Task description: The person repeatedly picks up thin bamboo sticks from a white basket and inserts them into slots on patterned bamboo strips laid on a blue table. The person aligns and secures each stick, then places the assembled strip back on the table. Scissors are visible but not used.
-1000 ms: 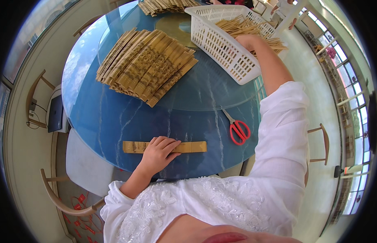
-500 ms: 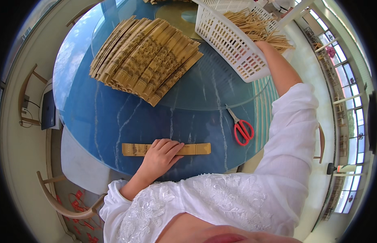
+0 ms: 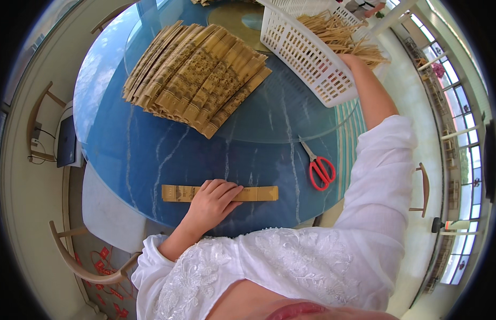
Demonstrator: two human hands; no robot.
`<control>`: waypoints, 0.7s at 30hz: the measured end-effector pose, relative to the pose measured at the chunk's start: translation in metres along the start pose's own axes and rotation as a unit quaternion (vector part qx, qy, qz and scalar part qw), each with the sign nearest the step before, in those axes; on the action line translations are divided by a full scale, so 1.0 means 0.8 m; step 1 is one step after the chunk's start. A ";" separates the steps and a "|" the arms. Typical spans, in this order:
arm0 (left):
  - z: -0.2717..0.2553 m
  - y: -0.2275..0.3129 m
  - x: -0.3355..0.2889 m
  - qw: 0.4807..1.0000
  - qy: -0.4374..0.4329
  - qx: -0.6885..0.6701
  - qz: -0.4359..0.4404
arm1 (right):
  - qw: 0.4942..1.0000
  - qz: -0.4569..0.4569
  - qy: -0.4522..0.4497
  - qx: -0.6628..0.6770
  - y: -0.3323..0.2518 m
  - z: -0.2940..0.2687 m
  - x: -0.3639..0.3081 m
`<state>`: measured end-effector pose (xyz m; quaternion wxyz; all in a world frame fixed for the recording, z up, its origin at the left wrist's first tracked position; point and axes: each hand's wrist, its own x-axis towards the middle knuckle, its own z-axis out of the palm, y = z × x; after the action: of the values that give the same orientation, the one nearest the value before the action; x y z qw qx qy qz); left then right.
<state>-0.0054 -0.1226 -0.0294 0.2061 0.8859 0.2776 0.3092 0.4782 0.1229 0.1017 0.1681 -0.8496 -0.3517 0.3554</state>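
My left hand [image 3: 214,201] lies over a long, narrow gold paper sleeve [image 3: 268,193] with dark print, near the front of the blue table. Its fingers are bent together across the sleeve's middle, keeping it flat on the surface. At the upper right, my right hand [image 3: 350,60] reaches over the far side of a white plastic basket [image 3: 333,95]. The basket holds a pile of thin, pale wooden sticks [image 3: 341,34]. My right fingers are hidden behind the basket's wall, so what they touch does not show.
A large fanned stack of similar gold sleeves [image 3: 192,74] lies at the upper left, on a glass turntable [image 3: 258,128]. Scissors with red handles [image 3: 321,173] rest right of my left hand. Wooden chairs [image 3: 93,274] stand around the blue marbled table [image 3: 130,170].
Both hands stay nearly where they were, the left on the sleeve and the right at the basket. The whole view has shifted slightly.
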 end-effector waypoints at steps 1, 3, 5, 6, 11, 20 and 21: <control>-0.001 0.000 0.000 1.000 0.001 -0.001 0.001 | 1.000 0.005 0.002 -0.015 -0.004 -0.001 -0.002; -0.002 0.000 0.000 1.000 0.003 -0.003 0.002 | 1.000 0.003 -0.002 -0.010 -0.003 -0.002 0.003; 0.000 -0.002 -0.002 1.000 0.008 -0.008 0.009 | 0.999 -0.013 -0.014 0.027 -0.005 0.001 0.006; 0.001 -0.004 -0.002 1.000 0.010 -0.011 0.012 | 0.999 -0.039 -0.004 0.016 -0.006 -0.002 0.006; 0.002 -0.007 -0.008 1.000 0.011 -0.017 0.003 | 0.929 -0.258 0.101 -0.245 -0.032 -0.002 -0.047; 0.006 -0.004 -0.010 0.999 0.037 -0.013 0.012 | 0.796 -0.351 0.389 -0.304 0.050 -0.061 -0.190; 0.007 -0.003 -0.009 0.999 0.040 -0.010 0.014 | 0.816 -0.339 0.398 -0.247 0.061 -0.053 -0.218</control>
<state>-0.0077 -0.1264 -0.0378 0.1992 0.8745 0.2701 0.3502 0.4446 -0.0380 0.1894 0.1874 -0.7569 -0.5959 -0.1922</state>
